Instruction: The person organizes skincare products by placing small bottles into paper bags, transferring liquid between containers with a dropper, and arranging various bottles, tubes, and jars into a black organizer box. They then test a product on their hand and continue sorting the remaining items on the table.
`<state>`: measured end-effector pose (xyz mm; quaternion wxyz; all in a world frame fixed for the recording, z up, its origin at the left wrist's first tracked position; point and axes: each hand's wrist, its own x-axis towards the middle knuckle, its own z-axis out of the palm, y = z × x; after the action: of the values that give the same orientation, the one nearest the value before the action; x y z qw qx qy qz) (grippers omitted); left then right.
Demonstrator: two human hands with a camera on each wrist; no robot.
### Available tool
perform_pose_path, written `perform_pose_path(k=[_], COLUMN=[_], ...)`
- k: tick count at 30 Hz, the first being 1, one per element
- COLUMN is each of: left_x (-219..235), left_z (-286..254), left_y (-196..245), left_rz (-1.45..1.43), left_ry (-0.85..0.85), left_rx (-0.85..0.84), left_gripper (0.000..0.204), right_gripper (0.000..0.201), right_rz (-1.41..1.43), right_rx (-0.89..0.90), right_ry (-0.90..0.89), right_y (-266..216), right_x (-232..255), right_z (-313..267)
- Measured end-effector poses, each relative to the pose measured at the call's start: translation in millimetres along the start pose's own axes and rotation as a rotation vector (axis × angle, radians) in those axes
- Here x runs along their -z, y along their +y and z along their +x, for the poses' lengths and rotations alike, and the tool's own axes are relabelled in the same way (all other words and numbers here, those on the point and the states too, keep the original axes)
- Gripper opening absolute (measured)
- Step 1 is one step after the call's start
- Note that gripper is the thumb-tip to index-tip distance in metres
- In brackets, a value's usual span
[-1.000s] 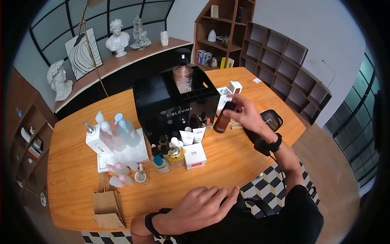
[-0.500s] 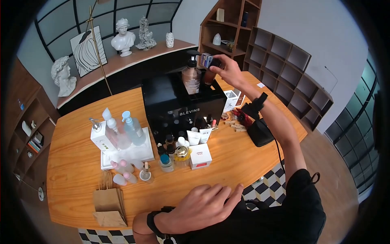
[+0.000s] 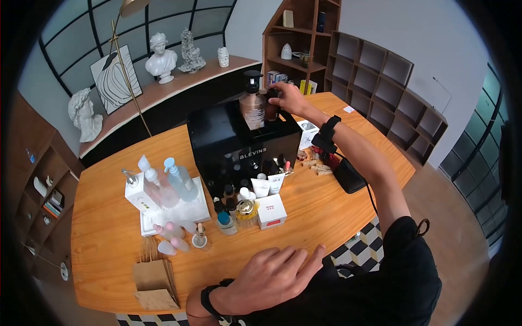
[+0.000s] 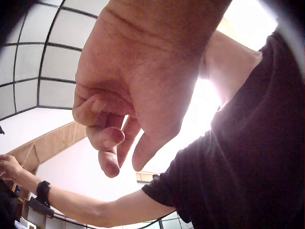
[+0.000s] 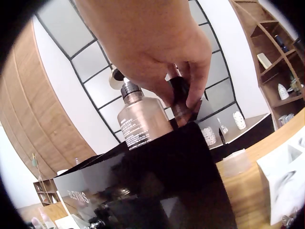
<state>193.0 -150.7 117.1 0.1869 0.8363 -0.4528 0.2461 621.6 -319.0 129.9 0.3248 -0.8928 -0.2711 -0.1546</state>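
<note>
My right hand (image 3: 289,99) pinches a dark brown bottle (image 3: 272,108) by its black cap, at the open top of the glossy black BLEVINS box (image 3: 228,146). In the right wrist view the cap (image 5: 180,90) sits between thumb and fingers, and the box's front wall hides the bottle's lower part. Right beside it stands a pinkish pump bottle (image 3: 253,108), its lower end inside the box. Near my body, away from the items, my left hand (image 3: 272,277) hangs with loosely curled fingers and holds nothing; its palm side (image 4: 138,71) shows in the left wrist view.
Small bottles, tubes and a white box (image 3: 271,211) crowd the black box's front. Pump bottles (image 3: 182,179) stand on a white tray (image 3: 204,212) at left, near pink-capped bottles (image 3: 174,231) and paper bags (image 3: 155,280). A black pouch (image 3: 349,176) lies at right.
My right hand has carried the brown bottle from beside the black box up over its right side, then lowered it in next to the pump bottle. The left hand stays put.
</note>
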Motion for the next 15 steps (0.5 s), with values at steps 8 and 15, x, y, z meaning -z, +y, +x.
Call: perform_pose_path(k=[8, 15], left_x=[-1, -4], left_z=[6, 4], left_y=[1, 4], left_rz=[-0.004, 0.021], left_ry=[-0.071, -0.071], left_rx=[0.034, 0.019], left_gripper=[0.044, 0.044], right_gripper=[0.039, 0.018], right_rz=[0.094, 0.014], right_rx=[0.210, -0.001], right_ry=[0.260, 0.013], right_y=[-2, -18], right_x=[20, 36], right_z=[-53, -167])
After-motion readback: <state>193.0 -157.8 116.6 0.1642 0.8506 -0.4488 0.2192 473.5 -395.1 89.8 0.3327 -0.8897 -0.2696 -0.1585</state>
